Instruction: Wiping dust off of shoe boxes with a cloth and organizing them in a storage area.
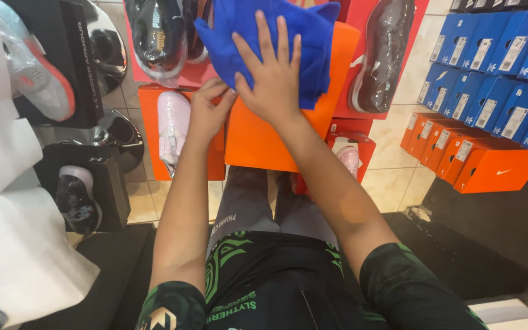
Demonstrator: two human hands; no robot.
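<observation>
Head view, looking down over the person's lap.

Blue cloth (276, 43): lies in the upper centre of the frame, spread over the far end of an orange shoe box (264, 137). The box sits straight ahead of the knees, its long axis running from the lower centre up toward the upper right, slightly tilted.

Right hand (274, 79): open, palm down, all 5 fingers spread, pressed flat on the cloth's near edge. The forearm comes in diagonally from the lower right. This is the hand on the cloth; it reaches further up the frame than the other.

Left hand (206, 113): just beside the right, touching it at the thumb side. Fingers curled at the box's upper left edge, below the cloth. Whether it pinches the cloth hem or only the box edge: cannot tell, the right hand covers the contact.

So both hands sit close together at the cloth's lower left corner; the bulk of the cloth lies up and right of them.

Around:
1. Pale pink shoe (172, 125) in an open orange box, left of the hands.
2. Dark shoe (386, 52) on red card, upper right.
3. Stacked blue boxes (496, 67) and orange boxes (465, 156) at the right edge.
4. White tissue paper (13, 244), lower left.
</observation>
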